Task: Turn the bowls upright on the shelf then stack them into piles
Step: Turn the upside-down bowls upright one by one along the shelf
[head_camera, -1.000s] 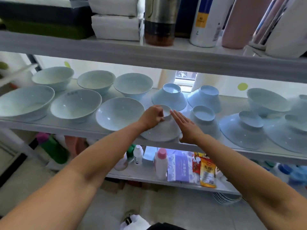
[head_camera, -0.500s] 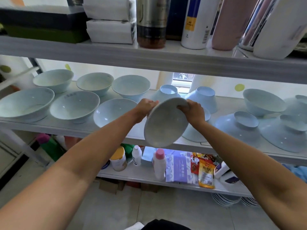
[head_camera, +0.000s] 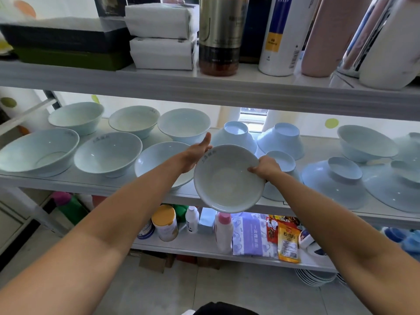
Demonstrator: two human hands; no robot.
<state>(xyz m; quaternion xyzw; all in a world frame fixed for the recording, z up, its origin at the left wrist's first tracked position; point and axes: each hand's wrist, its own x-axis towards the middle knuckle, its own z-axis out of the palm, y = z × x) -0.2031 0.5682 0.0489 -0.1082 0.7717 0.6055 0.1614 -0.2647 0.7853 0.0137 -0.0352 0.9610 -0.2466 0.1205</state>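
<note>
Since a moment ago the bowl (head_camera: 228,178) has tipped mouth-up, off the shelf (head_camera: 318,214). Right hand (head_camera: 266,167) fingers grasp its rim; left hand (head_camera: 196,153) fingers are released, spread against its far side.

Two bare forearms enter from the lower corners; no sleeve edge shows anywhere along them. Left hand (head_camera: 197,153): no ring, no watch, no band at the wrist. Right hand (head_camera: 266,167): likewise unadorned, wrist bare. No gloves on either. Nails too small to judge. At the bottom edge, centre, a dark rounded bit of clothing (head_camera: 223,309) with a small pale patch at its left; the garment itself cannot be told.
</note>
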